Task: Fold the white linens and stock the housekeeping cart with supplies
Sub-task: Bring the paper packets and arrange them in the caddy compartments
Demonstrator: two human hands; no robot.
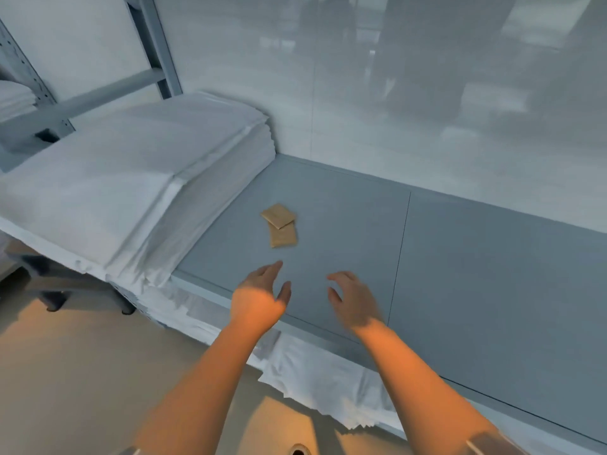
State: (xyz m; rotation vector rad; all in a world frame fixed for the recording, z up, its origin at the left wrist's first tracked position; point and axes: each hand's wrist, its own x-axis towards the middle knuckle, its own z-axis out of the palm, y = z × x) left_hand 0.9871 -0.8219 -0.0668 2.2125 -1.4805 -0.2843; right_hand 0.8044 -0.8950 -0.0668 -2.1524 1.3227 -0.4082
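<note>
- The left hand (259, 295) reaches out over the near edge of a grey table (460, 274), palm turned inward, fingers (271, 269) straight and loosely spread; it holds nothing.
- The right hand (353, 298) is beside it, a little apart, also over the near part of the table, with its fingers (341, 277) loosely curled downward and nothing in them. Whether either hand touches the table top cannot be told.
- Two small tan packets (280, 224) lie on the table just beyond the hands, one overlapping the other, the upper one turned at an angle. Neither hand touches them.
- A tall stack of folded white linens (203, 136) sits on the left end of the table, against the wall (394, 93).
- A second, lower pile of white linens (92, 198) lies in front of that stack, nearer the camera, its near edge hanging over the table's front edge.
- More white cloth (315, 382) shows below the table's front edge, beneath the forearms, with rumpled, uneven edges.
- A thin seam (399, 257) runs across the table top, to the right of the right hand.
- At upper left, a grey metal shelf frame (108, 90) stands beside the wall, and folded white cloth (14, 98) lies on it at the far left edge.
- The floor (65, 372) below is beige; dark legs (54, 300) of something stand on it at left, under the overhanging linens.
</note>
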